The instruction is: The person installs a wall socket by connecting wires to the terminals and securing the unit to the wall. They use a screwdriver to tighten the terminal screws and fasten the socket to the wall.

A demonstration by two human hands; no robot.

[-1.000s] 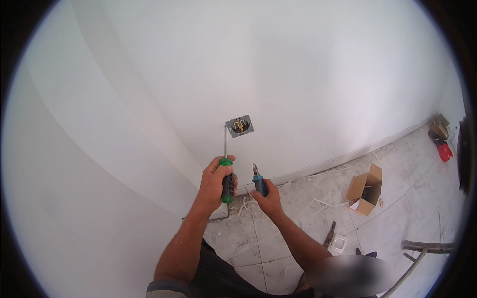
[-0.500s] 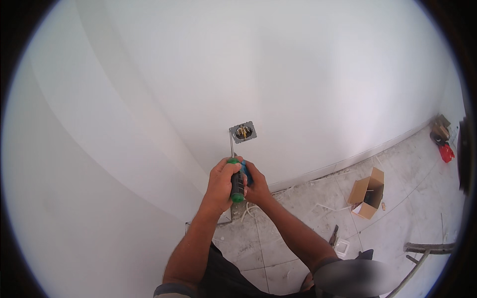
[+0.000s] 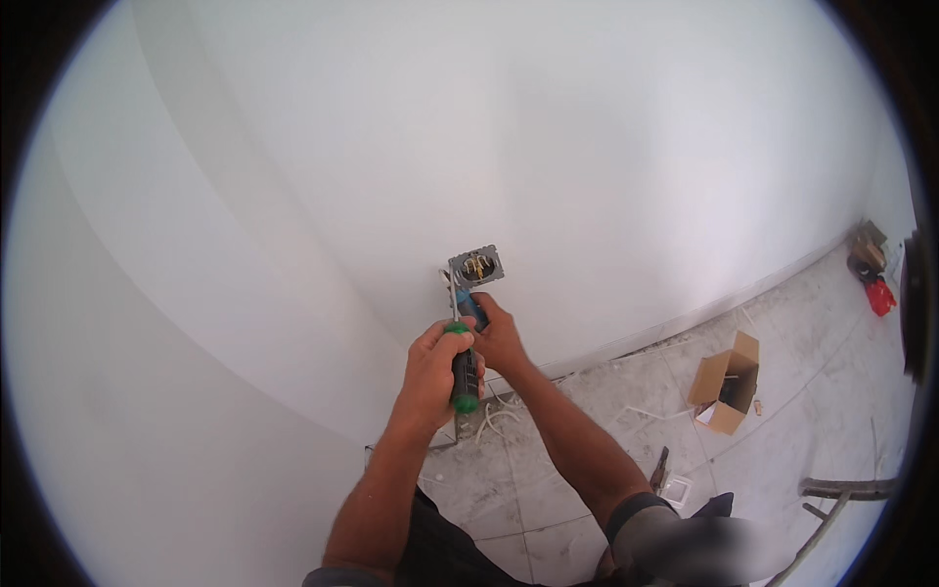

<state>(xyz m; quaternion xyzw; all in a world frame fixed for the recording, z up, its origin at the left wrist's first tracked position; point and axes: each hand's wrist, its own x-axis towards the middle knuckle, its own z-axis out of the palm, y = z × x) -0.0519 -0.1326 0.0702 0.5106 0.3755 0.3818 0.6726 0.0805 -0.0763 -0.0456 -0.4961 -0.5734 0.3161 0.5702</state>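
Note:
Set in the white wall is a grey square socket mount (image 3: 495,256) with brass-coloured contacts in its dark round middle. My left hand (image 3: 426,377) is wrapped round the green and black handle of a screwdriver (image 3: 465,380), thumb on top. Its metal shaft runs up to the mount's left edge; whether the tip touches cannot be made out. Close on the right, my right hand (image 3: 502,338) grips a blue-handled tool (image 3: 470,305). That tool's small pale end lies just left of and below the mount, and its exact kind is unclear.
An opened cardboard box (image 3: 722,383) stands on the dusty tiled floor at right. Nearer me lie a white square frame (image 3: 676,490) and a dark tool (image 3: 660,470). White cable (image 3: 501,421) curls by the wall. A red bag (image 3: 879,297) sits in the far right corner.
My right hand has moved up toward the mount, bringing the blue-handled tool out from behind the left hand. The left hand and screwdriver have dropped slightly.

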